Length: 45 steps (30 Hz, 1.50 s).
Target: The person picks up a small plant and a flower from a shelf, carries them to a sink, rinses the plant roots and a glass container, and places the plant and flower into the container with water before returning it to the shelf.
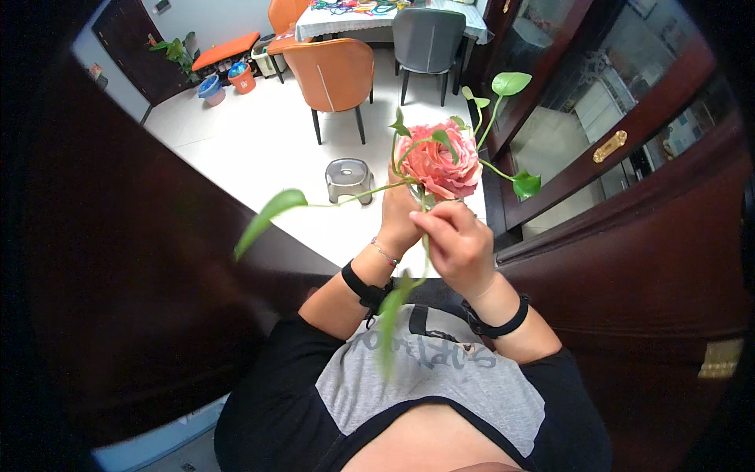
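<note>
A large pink flower (443, 158) with layered petals is in front of me, ringed by green leafy vine stems. Beneath it, a small part of a clear vessel (429, 197) shows, mostly hidden by the bloom and my hands. My left hand (401, 206) is around the vessel from the left, its fingers largely hidden. Thumb and fingers of my right hand (460, 242) pinch a green stem (424, 239) just below the flower. That stem hangs towards my shirt and ends in a blurred leaf (389, 330). Another long stem reaches left to a broad leaf (272, 215).
A grey plastic stool (348, 177) stands on the white floor. Beyond are an orange chair (333, 74), a grey chair (429, 41) and a cloth-covered table (348, 22). Dark wooden doors (590, 150) with glass panes flank the right; a dark wooden panel (147, 253) stands left.
</note>
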Tool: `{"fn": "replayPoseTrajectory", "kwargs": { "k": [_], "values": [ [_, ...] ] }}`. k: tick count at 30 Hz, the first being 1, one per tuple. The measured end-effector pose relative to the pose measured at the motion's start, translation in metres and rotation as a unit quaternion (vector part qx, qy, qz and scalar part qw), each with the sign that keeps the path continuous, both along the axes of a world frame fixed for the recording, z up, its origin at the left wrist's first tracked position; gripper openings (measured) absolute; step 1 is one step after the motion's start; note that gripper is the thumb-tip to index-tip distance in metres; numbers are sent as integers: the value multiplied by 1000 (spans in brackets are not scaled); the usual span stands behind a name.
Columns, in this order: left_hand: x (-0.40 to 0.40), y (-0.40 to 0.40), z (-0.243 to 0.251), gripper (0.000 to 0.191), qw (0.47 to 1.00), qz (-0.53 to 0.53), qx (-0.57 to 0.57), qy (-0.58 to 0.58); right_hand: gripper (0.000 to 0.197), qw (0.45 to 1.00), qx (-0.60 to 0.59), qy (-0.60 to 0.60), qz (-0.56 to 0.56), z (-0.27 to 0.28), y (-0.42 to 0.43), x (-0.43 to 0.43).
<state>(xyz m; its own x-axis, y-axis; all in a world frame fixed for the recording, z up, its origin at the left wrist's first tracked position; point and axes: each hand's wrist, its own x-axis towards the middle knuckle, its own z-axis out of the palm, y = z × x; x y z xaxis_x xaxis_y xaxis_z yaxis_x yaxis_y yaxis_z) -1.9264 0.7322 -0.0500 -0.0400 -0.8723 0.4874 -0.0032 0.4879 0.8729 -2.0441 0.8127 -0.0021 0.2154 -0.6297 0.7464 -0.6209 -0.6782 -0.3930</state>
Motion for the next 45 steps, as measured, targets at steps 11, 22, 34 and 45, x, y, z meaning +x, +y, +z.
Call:
{"fn": "replayPoseTrajectory", "kwargs": {
  "k": [11, 22, 34, 45],
  "values": [
    [88, -138, -4, 106, 996, 88, -7, 5, 22, 983, 128, -82, 106, -8, -181, 56],
    [233, -253, -20, 116, 973, 231, -9, 13, 31, 908, 152, -58, 386, -10, -388, 153],
    [388, -347, -13, 106, 947, 271, 70, 158, 20, 804, 325, -63, 494, -28, -579, 340],
    [557, -384, -2, 128, 960, 270, 64, -25, 13, 660, 407, -205, 597, -22, -633, 519]
  ]
}}
